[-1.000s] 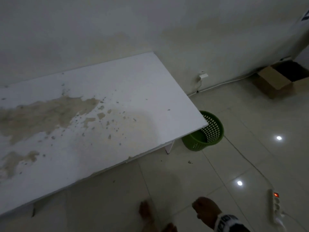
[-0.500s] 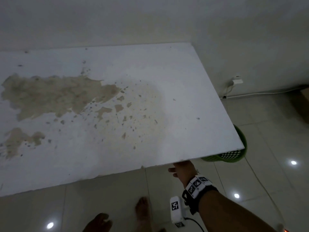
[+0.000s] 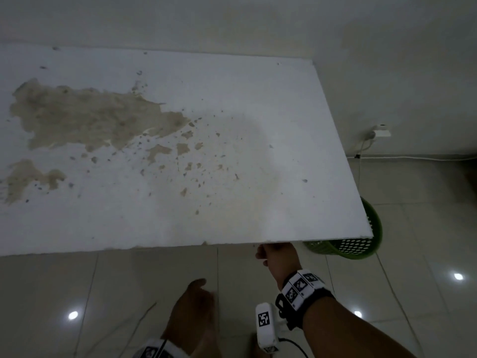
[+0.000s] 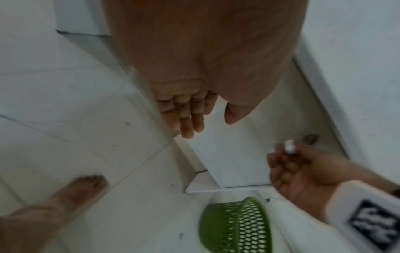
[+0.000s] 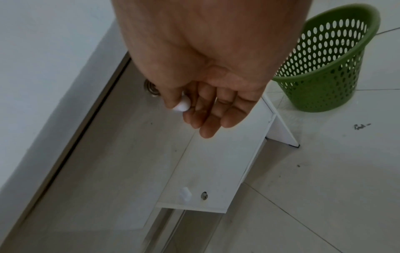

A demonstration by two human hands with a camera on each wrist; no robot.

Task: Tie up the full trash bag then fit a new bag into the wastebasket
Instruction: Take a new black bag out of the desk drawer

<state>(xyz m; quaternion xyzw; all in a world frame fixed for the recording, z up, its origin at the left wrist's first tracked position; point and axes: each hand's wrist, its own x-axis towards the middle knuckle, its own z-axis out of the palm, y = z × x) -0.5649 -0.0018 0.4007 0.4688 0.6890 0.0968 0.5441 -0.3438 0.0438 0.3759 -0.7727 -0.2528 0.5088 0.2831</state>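
A green perforated wastebasket (image 3: 356, 248) (image 4: 236, 226) (image 5: 324, 65) stands on the tile floor at the desk's right end, partly under the desktop, with no bag in it. No trash bag shows in any view. My right hand (image 3: 273, 254) (image 4: 288, 154) (image 5: 184, 109) reaches under the desk's front edge. Its thumb and forefinger pinch a small white drawer knob (image 5: 181, 105) (image 4: 289, 146) beside a keyhole (image 5: 151, 87). My left hand (image 3: 191, 306) (image 4: 188, 119) hangs lower, fingers relaxed and holding nothing.
The white desktop (image 3: 180, 151) carries large tan stains and fills the upper left. A lower drawer front has its own knob (image 5: 185, 193) and keyhole (image 5: 204, 195). A wall socket (image 3: 379, 131) feeds a cable running across the floor. My bare foot (image 4: 82, 188) stands near the desk.
The head view has swung left and closer to the desk. My right hand rose from near the floor to the desk's underside and took the knob. The left hand came into view.
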